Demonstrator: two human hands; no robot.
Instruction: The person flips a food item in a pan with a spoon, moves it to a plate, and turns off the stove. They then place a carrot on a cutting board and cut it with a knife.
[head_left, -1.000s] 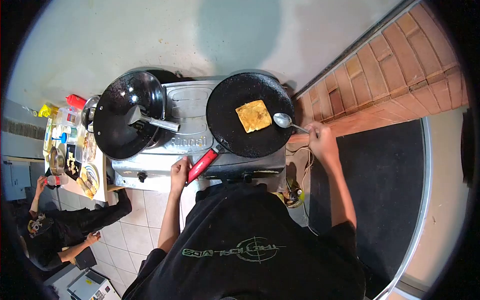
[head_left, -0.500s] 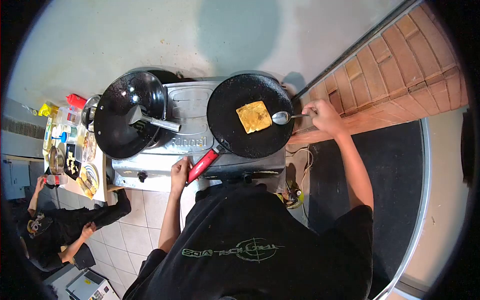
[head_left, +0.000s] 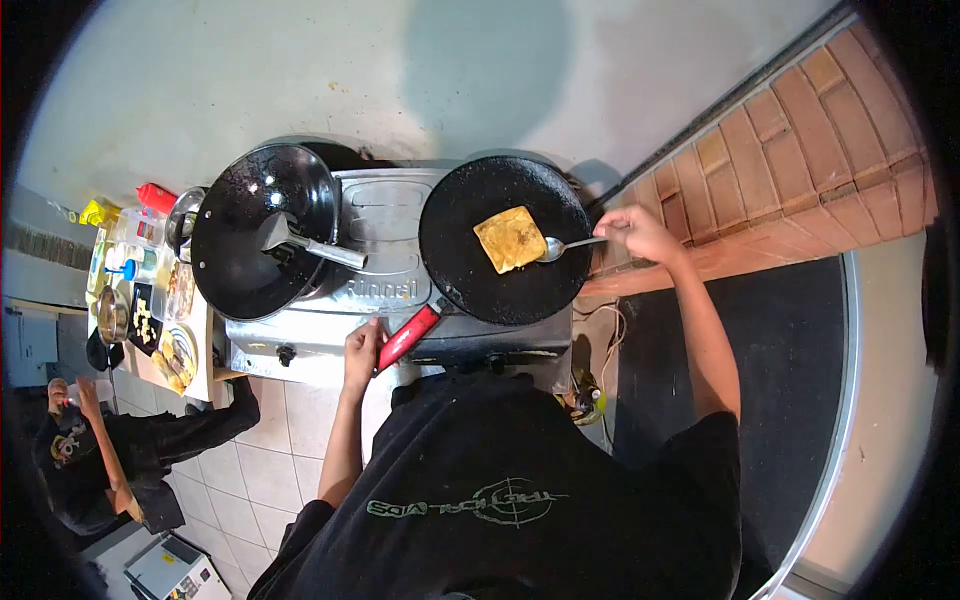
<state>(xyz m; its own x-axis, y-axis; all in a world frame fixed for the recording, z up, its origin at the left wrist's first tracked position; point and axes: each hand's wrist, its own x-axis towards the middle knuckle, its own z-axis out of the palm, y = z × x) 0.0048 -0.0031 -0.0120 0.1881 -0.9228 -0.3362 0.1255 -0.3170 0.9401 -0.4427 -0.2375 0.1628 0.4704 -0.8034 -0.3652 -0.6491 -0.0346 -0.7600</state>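
On the right side of the stove lies a flat black pan (head_left: 490,290) with a red handle (head_left: 408,338). A square, golden-brown piece of food (head_left: 510,240) rests in the pan. My right hand (head_left: 640,234) is closed on the handle end of a metal spoon (head_left: 556,248), whose bowl touches the right edge of the food. My left hand (head_left: 366,352) is beside the end of the red handle, its fingers curled; whether they grip it cannot be made out.
A black wok (head_left: 235,240) with a metal spatula (head_left: 315,248) sits on the stove (head_left: 380,210). Far left, a table (head_left: 203,345) bears food and containers, and another person (head_left: 110,450) is near it. A brick ledge (head_left: 750,180) borders the right.
The spoon has tilted, and its bowl has moved slightly left and down against the food's edge. The other person has brought both hands together around a bottle.
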